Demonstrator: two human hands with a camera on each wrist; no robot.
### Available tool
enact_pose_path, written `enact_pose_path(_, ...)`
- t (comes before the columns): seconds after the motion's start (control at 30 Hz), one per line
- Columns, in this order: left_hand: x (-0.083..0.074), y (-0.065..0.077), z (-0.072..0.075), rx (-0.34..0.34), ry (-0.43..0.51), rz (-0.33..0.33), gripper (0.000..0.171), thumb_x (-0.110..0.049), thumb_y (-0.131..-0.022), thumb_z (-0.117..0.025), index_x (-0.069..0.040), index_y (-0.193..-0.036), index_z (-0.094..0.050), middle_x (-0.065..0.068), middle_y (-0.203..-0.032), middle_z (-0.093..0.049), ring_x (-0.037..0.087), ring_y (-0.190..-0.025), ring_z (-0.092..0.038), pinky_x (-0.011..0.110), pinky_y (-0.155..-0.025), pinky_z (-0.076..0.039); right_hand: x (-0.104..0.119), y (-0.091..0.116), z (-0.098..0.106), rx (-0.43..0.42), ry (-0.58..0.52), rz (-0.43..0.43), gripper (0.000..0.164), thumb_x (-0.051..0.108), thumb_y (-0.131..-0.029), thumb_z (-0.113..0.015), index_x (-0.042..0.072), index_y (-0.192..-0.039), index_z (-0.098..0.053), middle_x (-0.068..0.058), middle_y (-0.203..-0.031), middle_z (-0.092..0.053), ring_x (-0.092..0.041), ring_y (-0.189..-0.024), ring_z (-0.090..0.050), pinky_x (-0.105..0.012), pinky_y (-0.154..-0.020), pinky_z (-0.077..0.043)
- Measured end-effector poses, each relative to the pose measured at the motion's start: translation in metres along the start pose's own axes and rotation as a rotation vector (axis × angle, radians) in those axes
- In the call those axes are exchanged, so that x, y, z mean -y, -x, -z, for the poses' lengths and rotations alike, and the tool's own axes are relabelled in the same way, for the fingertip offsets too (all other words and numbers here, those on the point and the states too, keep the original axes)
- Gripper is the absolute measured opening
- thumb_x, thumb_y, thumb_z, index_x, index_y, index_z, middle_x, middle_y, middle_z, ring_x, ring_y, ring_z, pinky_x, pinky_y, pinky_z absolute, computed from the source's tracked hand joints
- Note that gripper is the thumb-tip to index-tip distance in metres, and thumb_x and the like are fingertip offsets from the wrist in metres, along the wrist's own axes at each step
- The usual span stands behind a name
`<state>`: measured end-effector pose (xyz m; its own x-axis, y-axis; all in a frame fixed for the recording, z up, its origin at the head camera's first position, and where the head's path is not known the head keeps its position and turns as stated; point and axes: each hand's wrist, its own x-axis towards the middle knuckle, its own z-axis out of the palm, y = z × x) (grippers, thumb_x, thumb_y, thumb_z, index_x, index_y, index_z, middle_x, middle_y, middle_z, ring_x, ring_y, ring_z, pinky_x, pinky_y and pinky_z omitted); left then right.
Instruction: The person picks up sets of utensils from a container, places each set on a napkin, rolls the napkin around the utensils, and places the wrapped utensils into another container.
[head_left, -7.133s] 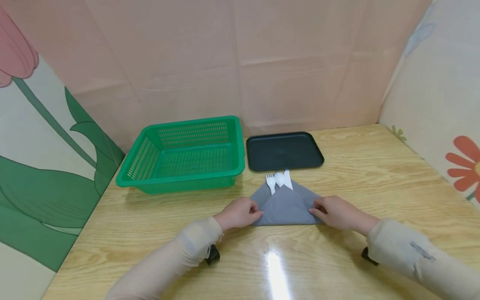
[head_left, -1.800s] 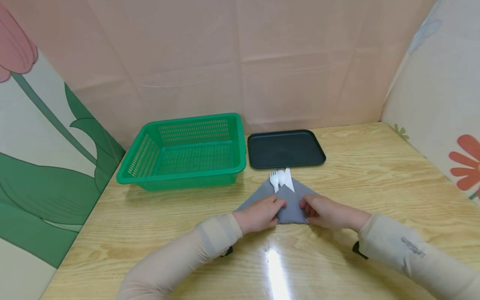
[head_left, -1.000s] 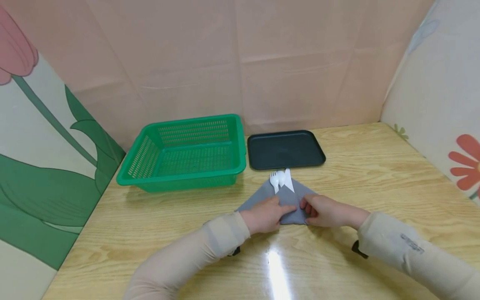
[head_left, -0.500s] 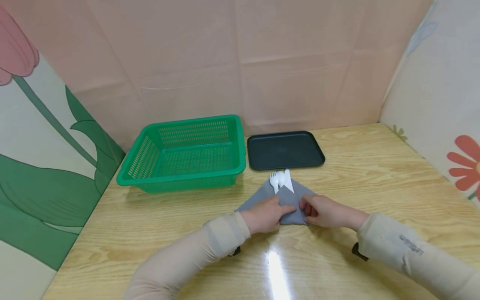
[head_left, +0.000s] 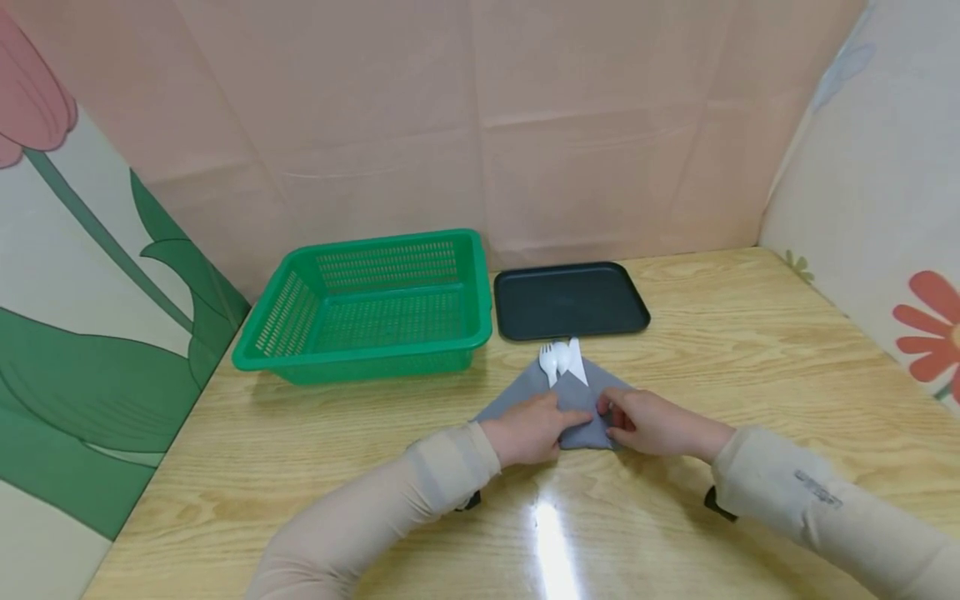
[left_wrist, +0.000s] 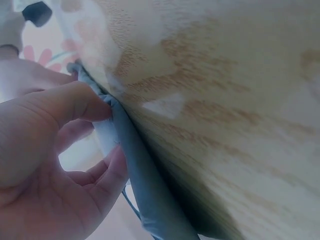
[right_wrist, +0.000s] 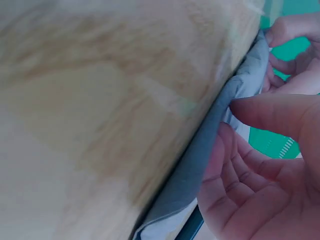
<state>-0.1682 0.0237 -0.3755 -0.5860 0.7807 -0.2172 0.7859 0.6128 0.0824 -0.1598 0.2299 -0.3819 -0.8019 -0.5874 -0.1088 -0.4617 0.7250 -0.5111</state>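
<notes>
A grey cloth napkin (head_left: 576, 427) lies folded on the table, its lower part turned up into a pocket. A white plastic fork (head_left: 548, 360), spoon (head_left: 562, 355) and knife (head_left: 576, 362) stick out of the top, their lower ends hidden in the cloth. My left hand (head_left: 527, 429) rests on the napkin's left part, its straight index finger pressing across the fold and its thumb near the front edge. My right hand (head_left: 648, 421) holds the napkin's right side with curled fingers and thumb. Both wrist views show thumb and fingers at the cloth's rolled front edge (left_wrist: 135, 165).
A green plastic basket (head_left: 367, 360) stands at the back left. Beside it, just behind the cutlery, lies a black tray (head_left: 572, 300). The wooden table (head_left: 750, 350) meets a pink backdrop and side walls with printed flowers.
Since the first frame, both hands have moved inward and the napkin's right side has been folded in. The left index finger has stretched out rightward over the fold. In the last second, almost nothing moved.
</notes>
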Motion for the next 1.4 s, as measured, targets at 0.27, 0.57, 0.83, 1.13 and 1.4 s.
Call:
enact_pose_path(0.27,0.0,0.0,0.001,0.014,0.016,0.013,0.06,-0.016,-0.084,-0.066,-0.025,-0.139,-0.045,0.008,-0.107,-0.058,0.011,-0.086,-0.049,0.019,-0.071,-0.043,0.004,-0.002,0.003,-0.041,0.075,-0.091,0.028,0.013,-0.08,-0.071,0.001,-0.099,-0.055,-0.002,-0.077,-0.055,-0.009,-0.067,-0.047,-0.023,-0.059,-0.041)
enact_pose_path(0.57,0.0,0.0,0.001,0.021,0.026,0.013,0.06,-0.016,-0.084,-0.066,-0.026,-0.139,-0.045,0.007,-0.109,-0.058,0.01,-0.087,-0.05,0.019,-0.072,-0.043,0.0,0.002,0.007,-0.103,0.204,-0.299,0.067,0.044,-0.069,-0.079,-0.006,-0.104,-0.052,-0.019,-0.088,-0.051,-0.024,-0.074,-0.05,-0.038,-0.064,-0.045)
enact_pose_path(0.83,0.0,0.001,0.001,0.003,0.022,0.001,0.06,-0.014,-0.083,-0.066,-0.025,-0.139,-0.046,0.006,-0.103,-0.059,0.009,-0.082,-0.046,0.017,-0.067,-0.041,-0.007,0.001,0.009,-0.075,0.171,-0.356,0.075,0.051,-0.064,-0.079,-0.009,-0.098,-0.05,-0.016,-0.081,-0.052,-0.022,-0.069,-0.049,-0.033,-0.059,-0.042)
enact_pose_path(1.13,-0.001,0.002,0.001,0.0,0.03,0.0,0.059,-0.013,-0.084,-0.065,-0.024,-0.139,-0.046,0.008,-0.107,-0.059,0.011,-0.085,-0.048,0.019,-0.07,-0.043,-0.012,-0.002,0.012,-0.038,0.137,-0.385,0.071,0.054,-0.062,-0.079,-0.006,-0.09,-0.053,-0.009,-0.075,-0.054,-0.019,-0.065,-0.047,-0.027,-0.054,-0.038)
enact_pose_path(1.4,-0.001,0.001,0.002,0.019,0.039,0.026,0.059,-0.014,-0.084,-0.064,-0.026,-0.139,-0.044,0.008,-0.113,-0.058,0.011,-0.09,-0.049,0.019,-0.074,-0.044,-0.011,-0.003,0.013,-0.035,0.081,-0.39,0.074,0.052,-0.062,-0.081,-0.005,-0.095,-0.046,-0.009,-0.076,-0.051,-0.019,-0.066,-0.046,-0.028,-0.056,-0.038)
